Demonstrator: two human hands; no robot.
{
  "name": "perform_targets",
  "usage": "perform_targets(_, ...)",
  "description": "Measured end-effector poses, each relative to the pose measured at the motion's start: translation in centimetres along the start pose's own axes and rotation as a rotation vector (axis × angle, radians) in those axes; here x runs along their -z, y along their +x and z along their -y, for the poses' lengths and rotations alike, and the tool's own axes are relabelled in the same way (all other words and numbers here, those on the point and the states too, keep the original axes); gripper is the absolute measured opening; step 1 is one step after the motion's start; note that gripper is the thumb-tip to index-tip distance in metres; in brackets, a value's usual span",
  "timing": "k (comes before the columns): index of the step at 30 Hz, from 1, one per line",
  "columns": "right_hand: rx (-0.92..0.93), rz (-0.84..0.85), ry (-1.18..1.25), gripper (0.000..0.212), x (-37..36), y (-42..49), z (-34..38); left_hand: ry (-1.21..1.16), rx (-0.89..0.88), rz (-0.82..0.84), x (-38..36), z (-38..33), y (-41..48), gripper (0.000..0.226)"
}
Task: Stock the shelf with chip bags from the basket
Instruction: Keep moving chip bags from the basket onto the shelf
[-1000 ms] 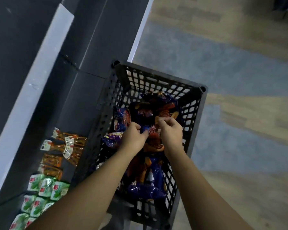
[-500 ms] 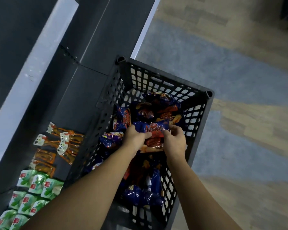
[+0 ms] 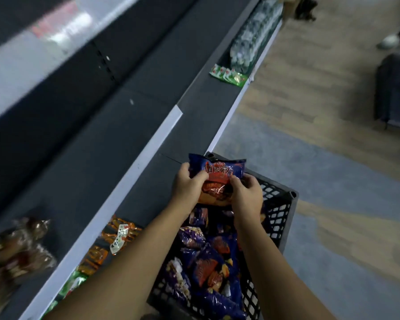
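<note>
Ok so the long dark shelf runs along the left of the fingers. The bit of it just past them is bare, which I'd guess is why the bag is up on that side: that gap looks like where it's meant to go. The black lattice basket sits under and behind the fingers, just beside the shelf edge, probably so each bag only has a short trip. The rest of the blue chip bags are heaped in it, down below the wrists. Some orange packets lie on the shelf down-left of the fingers, and some green packets are well off beyond them. The one that matters is the blue-and-orange chip bag, upright with its front toward the person, over the basket's far corner. Two hands on a puffy bag makes sense to me, keeps it square without crushing it. The left hand has the left edge, with its fingers curled in and pinching the film. The right hand has the lower right edge, with its fingers bent tight on it. Neither hand is spread at all.
</note>
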State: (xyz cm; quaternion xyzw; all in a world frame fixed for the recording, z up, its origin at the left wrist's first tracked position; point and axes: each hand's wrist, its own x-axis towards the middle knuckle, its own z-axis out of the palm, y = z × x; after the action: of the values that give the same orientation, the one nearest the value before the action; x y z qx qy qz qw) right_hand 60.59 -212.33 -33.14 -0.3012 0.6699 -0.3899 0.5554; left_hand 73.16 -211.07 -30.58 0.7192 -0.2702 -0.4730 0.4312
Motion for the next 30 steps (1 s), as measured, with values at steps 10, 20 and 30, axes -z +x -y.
perform_targets(10, 0.398, 0.12, 0.17, 0.009, -5.2, -8.5, 16.1, -0.082, -0.364, -0.16, 8.8, -15.4, -7.7, 0.022)
perform_targets(20, 0.573, 0.511, 0.289, 0.007, -14.9, -23.9, 25.0, -0.135, -0.641, -0.541, 23.6, -22.6, -17.8, 0.036)
perform_targets(30, 0.529, 0.968, 0.139, 0.009, -26.0, -40.7, 18.2, -0.22, -0.603, -1.119, 39.1, -15.9, -29.4, 0.036)
